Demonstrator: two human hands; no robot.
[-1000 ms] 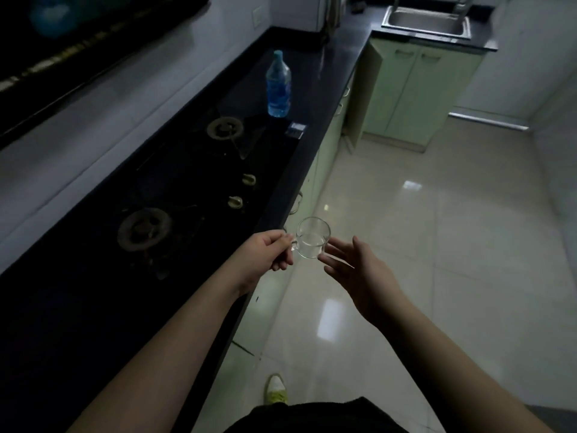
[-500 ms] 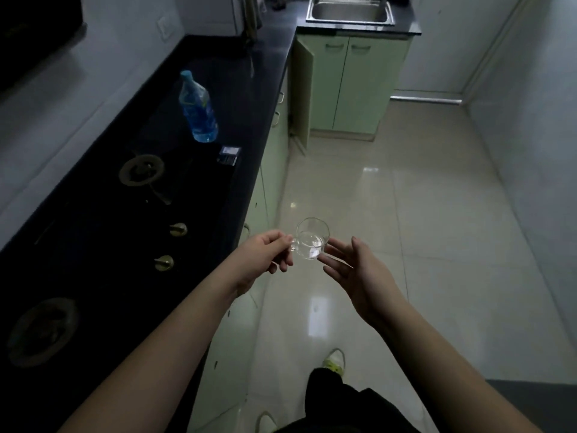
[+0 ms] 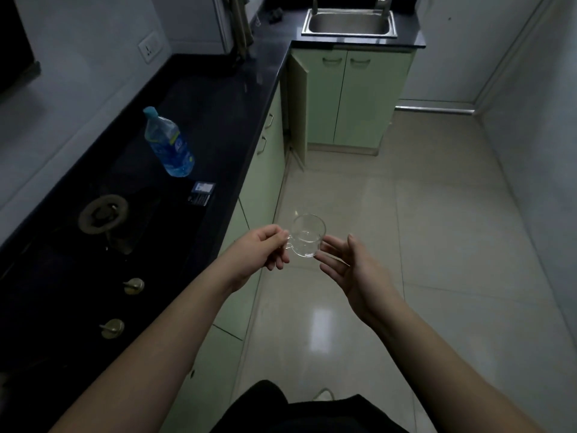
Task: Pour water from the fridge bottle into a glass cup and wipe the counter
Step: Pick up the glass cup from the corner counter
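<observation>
Dim kitchen, pale tiled floor point(image 3: 437, 245): your left hand point(image 3: 265, 248) pinches the handle of the empty glass cup point(image 3: 307, 234) over the floor, your right hand point(image 3: 352, 267) spread open just beside it. Left of and beyond your left hand, the water bottle point(image 3: 170, 145) stands on the black surface point(image 3: 218, 98).

Hands: two, left hand point(image 3: 265, 248) and right hand point(image 3: 352, 270)
Cup point(image 3: 307, 235): one, near, between the hands
Bottle point(image 3: 168, 143): one, left, on the counter point(image 3: 218, 98)
Burner point(image 3: 103, 210): one seen clearly, left
Knobs: two, knob point(image 3: 134, 285) and nearer knob point(image 3: 111, 328)
Box point(image 3: 202, 192): one, by the bottle
Sink point(image 3: 349, 23): one, far
Socket point(image 3: 150, 50): one, far left wall
</observation>
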